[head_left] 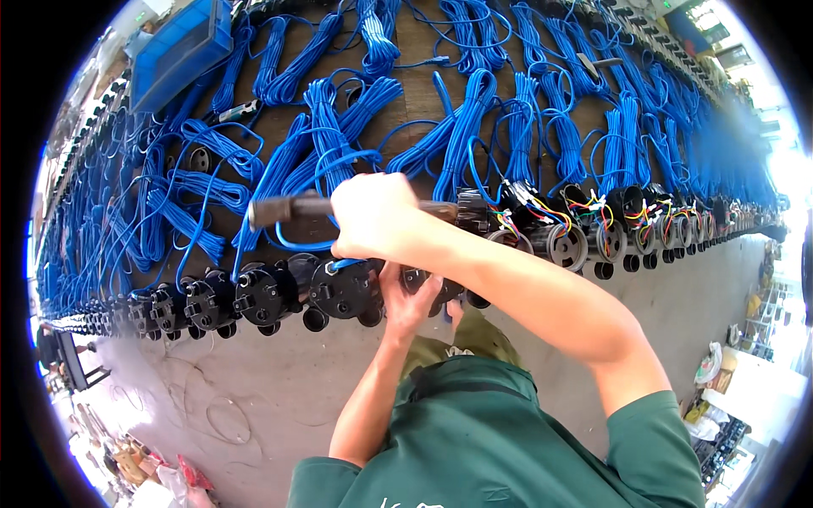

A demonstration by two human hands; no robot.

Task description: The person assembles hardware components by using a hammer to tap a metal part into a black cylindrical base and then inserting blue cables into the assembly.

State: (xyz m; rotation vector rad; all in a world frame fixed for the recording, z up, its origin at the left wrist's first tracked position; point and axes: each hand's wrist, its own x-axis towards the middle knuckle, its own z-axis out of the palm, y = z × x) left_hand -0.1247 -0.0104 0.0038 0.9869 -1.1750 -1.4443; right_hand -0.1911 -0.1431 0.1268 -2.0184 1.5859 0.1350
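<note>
My right hand (373,216) is closed around a dark, long-handled tool (288,207) that lies level over the bench edge, its handle end pointing left. Under it, my left hand (408,300) grips a black round device (428,284) at the bench's front edge; the right forearm hides most of that device. A blue cable loop (339,161) rises just behind the right hand. Another black round device (343,288) sits directly left of my left hand.
A long wooden bench (415,102) is covered with bundles of blue cable (474,118). Black round devices (212,300) line its front edge; those on the right show coloured wires (593,207). A blue plastic box (182,51) stands at the back left. The concrete floor (279,398) lies below.
</note>
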